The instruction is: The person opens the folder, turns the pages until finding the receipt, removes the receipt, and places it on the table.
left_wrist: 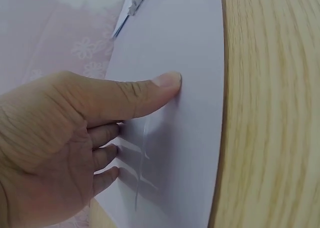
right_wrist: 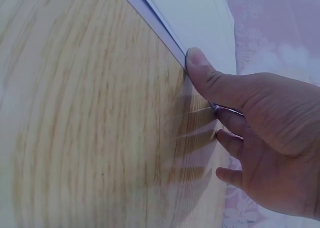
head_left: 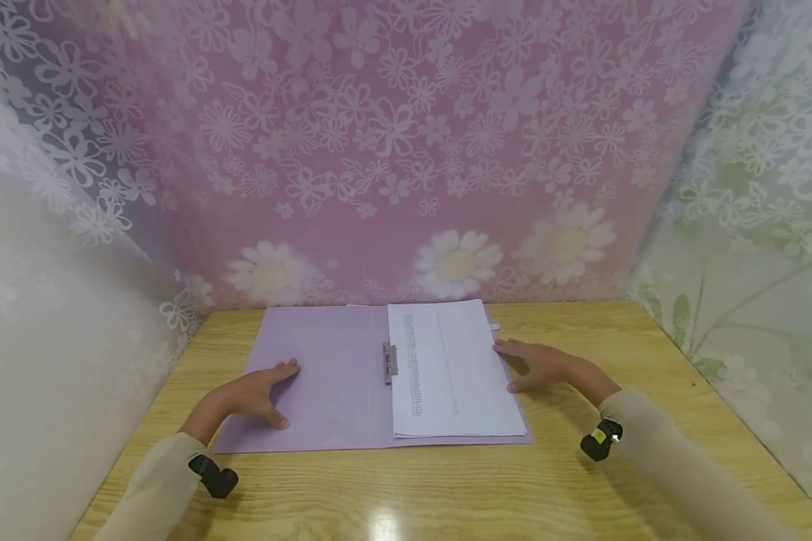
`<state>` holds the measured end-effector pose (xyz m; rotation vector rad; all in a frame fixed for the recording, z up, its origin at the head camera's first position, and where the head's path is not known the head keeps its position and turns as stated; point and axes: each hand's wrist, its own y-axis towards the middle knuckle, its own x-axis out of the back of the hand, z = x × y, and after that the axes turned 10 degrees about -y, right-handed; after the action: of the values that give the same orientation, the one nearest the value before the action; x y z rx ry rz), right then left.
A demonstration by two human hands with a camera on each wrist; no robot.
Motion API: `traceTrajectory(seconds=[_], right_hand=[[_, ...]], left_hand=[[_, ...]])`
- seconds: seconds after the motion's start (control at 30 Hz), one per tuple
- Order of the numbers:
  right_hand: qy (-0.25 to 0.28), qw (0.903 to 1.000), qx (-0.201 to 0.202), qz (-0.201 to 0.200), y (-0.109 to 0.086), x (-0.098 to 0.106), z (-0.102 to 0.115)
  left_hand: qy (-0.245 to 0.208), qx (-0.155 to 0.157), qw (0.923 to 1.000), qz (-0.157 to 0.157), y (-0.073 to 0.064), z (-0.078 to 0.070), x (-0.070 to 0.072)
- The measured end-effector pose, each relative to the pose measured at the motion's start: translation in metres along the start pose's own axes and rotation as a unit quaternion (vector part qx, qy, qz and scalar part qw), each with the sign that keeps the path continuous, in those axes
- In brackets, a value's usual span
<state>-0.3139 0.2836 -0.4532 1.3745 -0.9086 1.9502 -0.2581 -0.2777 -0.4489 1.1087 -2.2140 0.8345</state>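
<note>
A light purple folder lies spread open on the table. White printed sheets are stacked on its right side, next to a metal clip near the fold. My left hand rests on the bare left cover, thumb and fingers spread; the left wrist view shows the thumb touching the cover. At the right edge of the sheets is my right hand. In the right wrist view its thumb touches the edge of the papers and folder, and the other fingers extend beside that edge. Neither hand grips anything.
The wooden table extends in front of the folder and to both sides. A pink flowered curtain hangs behind it, with pale patterned sheets at left and right. A small white tab sticks out at the folder's right edge.
</note>
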Motion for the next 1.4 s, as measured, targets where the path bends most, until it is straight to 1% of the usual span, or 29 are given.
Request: traceTrajectory(seconds=[0.17, 0.27, 0.33, 0.4, 0.5, 0.63, 0.73, 0.83, 0.9, 1.0, 1.13, 1.23, 1.3, 1.4], right_hand=[[0.019, 0.9998, -0.005, 0.002, -0.002, 0.003, 0.003], [0.027, 0.9996, -0.004, 0.002, -0.002, 0.003, 0.003], [0.028, 0.9996, -0.002, 0.001, -0.002, 0.003, 0.002], [0.028, 0.9996, -0.002, 0.0, -0.001, 0.002, 0.002], [0.024, 0.9997, 0.001, -0.004, 0.0, 0.002, 0.002], [0.018, 0.9998, 0.0, -0.009, 0.004, 0.002, 0.001], [0.011, 0.9998, -0.007, -0.013, 0.01, 0.001, 0.0], [0.006, 0.9995, -0.013, -0.027, 0.019, 0.001, -0.001], [0.02, 0.9986, -0.02, -0.045, 0.025, 0.002, 0.0], [0.062, 0.9946, -0.039, -0.074, 0.033, 0.003, 0.0], [0.097, 0.9878, -0.06, -0.105, 0.042, 0.005, 0.0], [0.107, 0.9842, -0.069, -0.123, 0.049, 0.006, 0.0], [0.124, 0.9802, -0.076, -0.134, 0.053, 0.007, 0.0], [0.141, 0.9752, -0.087, -0.146, 0.06, 0.006, 0.0]], left_hand=[[0.004, 0.012, 0.9999, 0.005, 0.0, -0.003, 0.001], [0.008, 0.023, 0.9997, 0.009, 0.0, -0.007, 0.004], [0.011, 0.025, 0.9996, 0.009, 0.0, -0.01, 0.006], [0.011, 0.018, 0.9997, 0.008, 0.001, -0.014, 0.006], [0.009, -0.008, 0.9999, -0.002, 0.005, -0.018, 0.003], [0.017, -0.043, 0.9984, -0.033, 0.016, -0.024, -0.005], [0.018, -0.062, 0.9965, -0.054, 0.027, -0.032, -0.011], [0.015, -0.074, 0.9951, -0.064, 0.039, -0.043, -0.018], [0.012, -0.077, 0.9947, -0.066, 0.047, -0.052, -0.024], [0.01, -0.08, 0.9944, -0.069, 0.058, -0.065, -0.034], [0.013, -0.086, 0.9936, -0.072, 0.073, -0.08, -0.052], [0.021, -0.093, 0.9926, -0.076, 0.083, -0.088, -0.067], [0.028, -0.1, 0.9918, -0.074, 0.087, -0.094, -0.076], [0.047, -0.115, 0.9897, -0.07, 0.089, -0.102, -0.087]])
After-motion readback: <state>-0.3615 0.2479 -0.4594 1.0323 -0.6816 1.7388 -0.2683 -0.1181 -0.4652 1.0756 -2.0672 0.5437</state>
